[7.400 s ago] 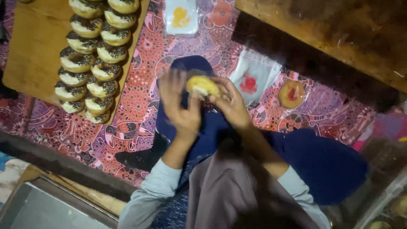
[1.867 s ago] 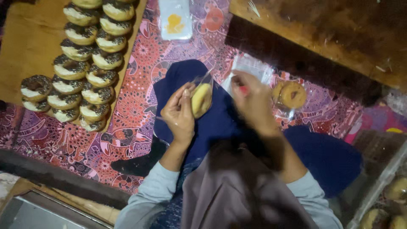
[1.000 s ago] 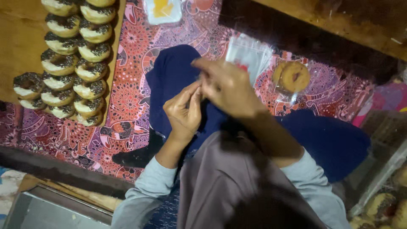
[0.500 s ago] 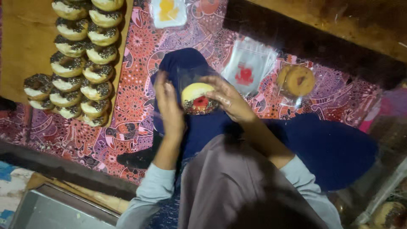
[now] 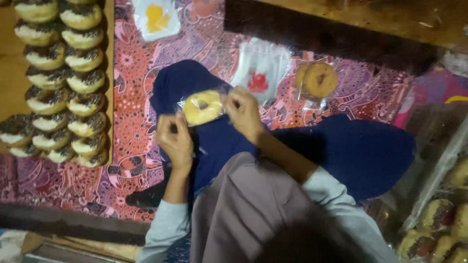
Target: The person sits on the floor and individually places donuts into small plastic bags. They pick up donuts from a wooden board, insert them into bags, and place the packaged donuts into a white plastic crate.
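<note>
Nearest me, my left hand (image 5: 176,141) is curled with its fingertips pinched together on the lower left edge of a clear plastic bag (image 5: 214,104). My right hand (image 5: 243,113) is clamped on the bag's right side. Inside the bag sits a yellow-glazed doughnut (image 5: 202,107), held over my dark blue lap between the two hands. Just beyond, on the patterned red cloth (image 5: 131,122), lies a stack of empty clear bags (image 5: 261,68), and beside it to the right a plain brown doughnut (image 5: 318,79) already wrapped. Farther left, a wooden board (image 5: 9,97) carries two rows of chocolate-sprinkled doughnuts (image 5: 66,83).
</note>
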